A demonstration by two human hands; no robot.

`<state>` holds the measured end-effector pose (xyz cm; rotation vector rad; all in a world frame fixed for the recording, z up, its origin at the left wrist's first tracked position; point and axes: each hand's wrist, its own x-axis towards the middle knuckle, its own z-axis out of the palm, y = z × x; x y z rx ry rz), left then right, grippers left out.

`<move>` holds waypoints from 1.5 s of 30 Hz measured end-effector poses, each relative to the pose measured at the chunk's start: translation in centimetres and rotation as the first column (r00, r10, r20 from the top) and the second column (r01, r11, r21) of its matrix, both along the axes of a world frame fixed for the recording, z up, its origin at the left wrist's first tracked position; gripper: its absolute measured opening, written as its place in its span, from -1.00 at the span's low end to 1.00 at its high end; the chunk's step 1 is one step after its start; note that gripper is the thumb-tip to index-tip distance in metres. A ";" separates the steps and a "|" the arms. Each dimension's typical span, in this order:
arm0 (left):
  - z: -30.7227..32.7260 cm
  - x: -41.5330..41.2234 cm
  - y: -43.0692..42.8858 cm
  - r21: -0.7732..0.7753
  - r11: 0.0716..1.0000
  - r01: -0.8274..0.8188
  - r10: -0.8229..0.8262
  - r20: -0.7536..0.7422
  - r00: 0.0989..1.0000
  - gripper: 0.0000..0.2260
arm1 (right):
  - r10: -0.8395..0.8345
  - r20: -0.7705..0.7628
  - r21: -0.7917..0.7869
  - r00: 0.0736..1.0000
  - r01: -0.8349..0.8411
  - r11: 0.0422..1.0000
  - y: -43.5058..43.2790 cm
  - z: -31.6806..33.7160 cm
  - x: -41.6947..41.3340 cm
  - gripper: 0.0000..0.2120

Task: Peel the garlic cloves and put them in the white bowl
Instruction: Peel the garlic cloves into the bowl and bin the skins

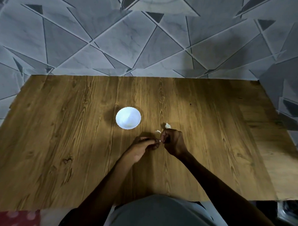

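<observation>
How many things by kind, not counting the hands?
Bowl: 1
Loose garlic bits: 2
Held garlic bit: 1
Total: 4
Can't tell what, if anything, is in the bowl.

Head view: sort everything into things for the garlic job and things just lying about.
For the job: white bowl; garlic clove pinched between left hand and right hand; two white garlic bits on the table, clove or skin unclear.
Lying about: red spotted cloth, near left corner; dark object, near right.
</observation>
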<state>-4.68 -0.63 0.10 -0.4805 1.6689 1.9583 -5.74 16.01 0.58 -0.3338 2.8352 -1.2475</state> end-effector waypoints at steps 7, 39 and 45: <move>0.2 -0.5 -0.9 0.128 0.991 -0.050 0.019 0.232 0.973 -0.90 | 0.116 -0.027 0.012 0.993 -0.116 0.993 0.4 -0.3 -0.1 -0.54; -1.5 0.4 -1.1 -0.486 0.872 0.048 -0.121 -0.120 0.985 -0.95 | -0.123 0.226 0.127 0.966 0.096 0.987 -0.8 -2.1 1.2 -0.77; -1.2 0.7 -1.2 -0.660 0.737 0.148 -0.352 -0.188 0.917 -0.84 | -0.170 0.286 -0.031 0.943 0.186 0.982 0.1 -2.0 1.4 -0.77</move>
